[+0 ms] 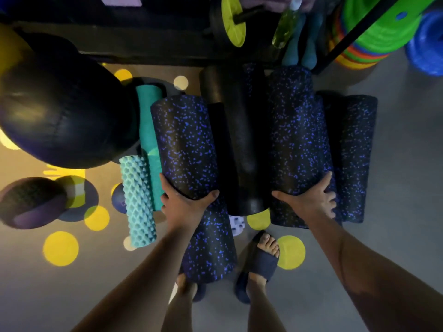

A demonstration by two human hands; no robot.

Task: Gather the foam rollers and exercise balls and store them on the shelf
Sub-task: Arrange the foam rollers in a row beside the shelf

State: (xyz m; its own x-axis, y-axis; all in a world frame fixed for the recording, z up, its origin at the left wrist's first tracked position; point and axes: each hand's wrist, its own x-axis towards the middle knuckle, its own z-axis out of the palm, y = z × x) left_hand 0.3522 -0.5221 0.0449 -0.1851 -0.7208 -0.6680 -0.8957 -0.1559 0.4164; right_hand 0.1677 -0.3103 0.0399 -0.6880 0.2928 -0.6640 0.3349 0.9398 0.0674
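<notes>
My left hand grips the near end of a black foam roller with blue specks. My right hand grips the near end of a second speckled roller. Between them lie two plain black rollers. Another speckled roller lies at the far right, and one more on the floor by my feet. A teal smooth roller and a light-blue knobbed roller lie to the left. A big black exercise ball sits at the left, a smaller dark ball below it.
A dark shelf frame runs across the top, holding a yellow-green disc weight and a green spray bottle. Stacked coloured cones and a blue object stand at top right. My sandalled feet stand on grey, yellow-dotted floor.
</notes>
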